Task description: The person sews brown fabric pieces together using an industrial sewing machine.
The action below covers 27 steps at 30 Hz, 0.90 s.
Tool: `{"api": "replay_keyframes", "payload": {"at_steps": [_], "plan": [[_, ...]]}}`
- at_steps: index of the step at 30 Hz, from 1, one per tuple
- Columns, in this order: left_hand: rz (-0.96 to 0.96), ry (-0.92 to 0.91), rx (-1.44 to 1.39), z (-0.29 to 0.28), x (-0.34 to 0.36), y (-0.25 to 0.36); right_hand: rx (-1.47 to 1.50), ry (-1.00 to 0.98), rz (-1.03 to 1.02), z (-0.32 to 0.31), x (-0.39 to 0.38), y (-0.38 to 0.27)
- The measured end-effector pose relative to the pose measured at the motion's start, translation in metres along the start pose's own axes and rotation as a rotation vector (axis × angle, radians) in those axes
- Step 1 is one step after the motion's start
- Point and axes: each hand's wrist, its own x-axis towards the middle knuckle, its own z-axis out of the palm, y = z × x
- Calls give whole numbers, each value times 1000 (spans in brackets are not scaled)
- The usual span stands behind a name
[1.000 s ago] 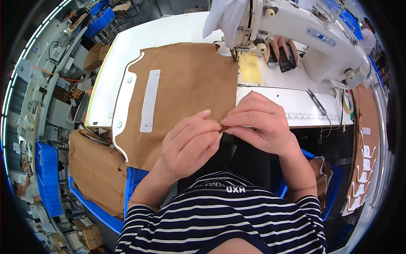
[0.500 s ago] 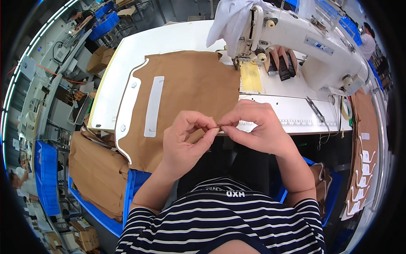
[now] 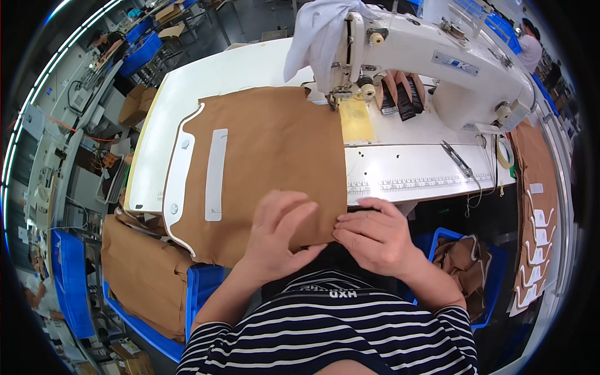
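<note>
A brown fabric panel [image 3: 275, 150] lies on the white sewing table, with a white curved trim with metal studs [image 3: 178, 175] along its left edge and a pale strip [image 3: 215, 175] on it. My left hand [image 3: 281, 237] is over the lower part of the panel, slightly blurred, fingers apart and bent. My right hand [image 3: 372, 237] has its fingers closed on the panel's lower right corner. The white sewing machine [image 3: 456, 69] stands above the panel's upper right, a pale cloth draped on its head.
Blue bins with brown fabric [image 3: 140, 275] [image 3: 462, 269] sit below the table at left and right. Thread snips [image 3: 456, 156] and a tape roll [image 3: 506, 153] lie on the right. More brown pieces [image 3: 534, 206] hang at far right. Two other people are at the far left and right.
My hands have moved lower and parted: the left has released its pinch and opened leftward, the right has moved down with the panel's corner. The table and panel appear lower in the picture.
</note>
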Motion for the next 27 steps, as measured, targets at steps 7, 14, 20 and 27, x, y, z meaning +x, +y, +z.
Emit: {"api": "replay_keyframes", "payload": {"at_steps": [7, 14, 20, 27], "plan": [[-87, 38, 422, 46, -17, -24, 294, 194, 219, 31, -20, -6], [71, -289, 174, 4, 9, -39, 363, 91, 244, 43, -41, 5], [-29, -374, -244, 9, 42, -30, 328, 48, 226, 38, -49, 8], [134, -363, 20, 40, 53, -46, 246, -35, 164, 18, -46, 15]]}}
